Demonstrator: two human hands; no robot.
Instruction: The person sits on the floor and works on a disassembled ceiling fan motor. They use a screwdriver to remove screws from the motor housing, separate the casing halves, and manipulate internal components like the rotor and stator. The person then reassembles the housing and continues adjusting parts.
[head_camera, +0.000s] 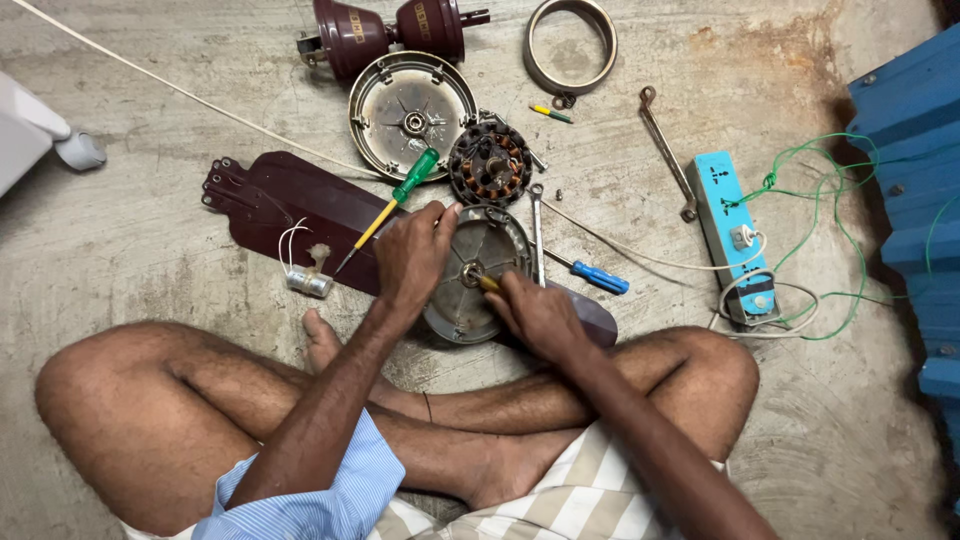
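While the person sits cross-legged on the concrete floor (150, 250), the round metal motor cover (478, 270) lies just ahead of the shins. Left hand (412, 255) rests on its left rim, fingers curled over the edge. Right hand (538, 315) is closed around a yellow-handled tool (488, 284) set at the cover's centre hub. Beyond the cover lies the copper-wound stator (489, 163); left of the cover, a green-handled screwdriver (390, 205).

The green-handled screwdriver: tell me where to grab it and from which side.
Grip the green-handled screwdriver by its green handle, coming from above right. It lies flat, handle up-right near the motor cover, thin yellow shaft pointing down-left beside the left hand.
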